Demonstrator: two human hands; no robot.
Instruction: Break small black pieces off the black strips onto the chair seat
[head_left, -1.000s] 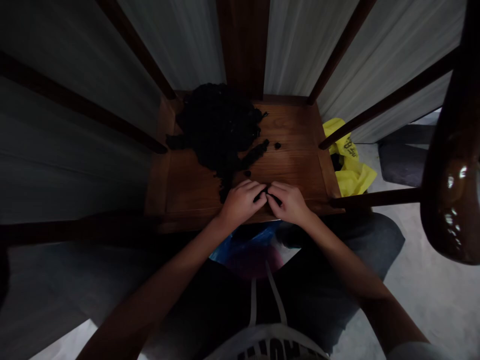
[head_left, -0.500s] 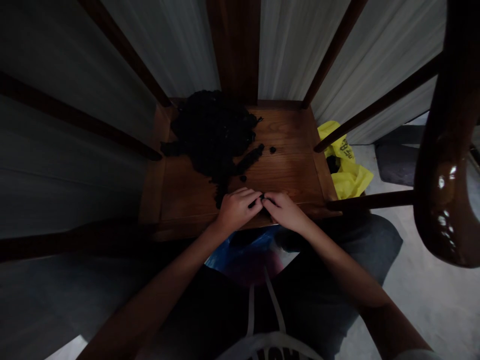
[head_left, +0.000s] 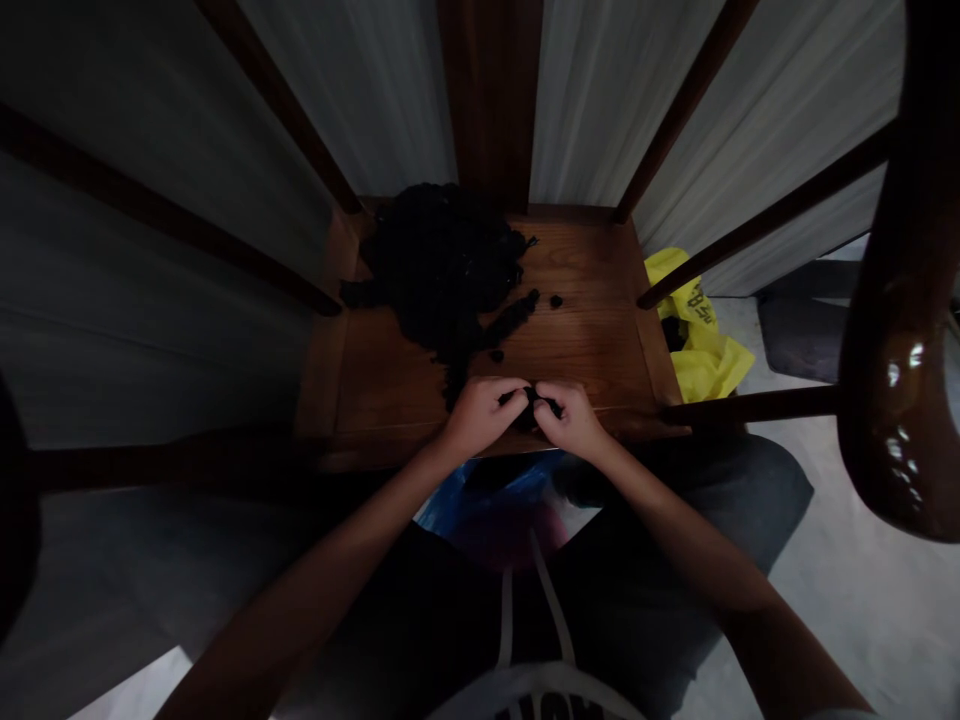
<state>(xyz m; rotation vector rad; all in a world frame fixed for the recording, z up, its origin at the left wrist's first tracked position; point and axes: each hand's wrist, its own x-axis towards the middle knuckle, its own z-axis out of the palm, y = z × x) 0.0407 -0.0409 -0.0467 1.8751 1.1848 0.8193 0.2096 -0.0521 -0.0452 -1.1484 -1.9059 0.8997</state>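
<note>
Together, the left hand (head_left: 480, 416) and the right hand (head_left: 571, 420) close on a small black clump (head_left: 534, 409). Their fingertips curl in from either side and almost meet, so neither hand stands open. The clump looks like coarse black fibre and is mostly hidden by the fingers. It shows wider from side to side than front to back, but its true long axis cannot be told. It sits just in from the near edge of a wooden chair seat (head_left: 592, 345), around the middle of that edge.

Farther up the seat and to the left, a large black fibrous mass (head_left: 442, 262) spreads to the far edge, with a narrow tail running down almost to the left hand. A tapering black strand (head_left: 514, 318) leaves its right flank, its long axis slanting up and to the right. One small black bit (head_left: 556, 301) lies just past the strand's tip, and another (head_left: 496, 355) lies just below it. To the right of the hands, a wide stretch of grained wood runs to the seat's right edge. Beyond that edge, a yellow plastic bag (head_left: 697, 345) with black lettering lies on the pale floor (head_left: 862, 600). Below the near edge, a blue plastic bag (head_left: 487, 490) sits between the forearms, above the person's dark shorts (head_left: 750, 490).
</note>
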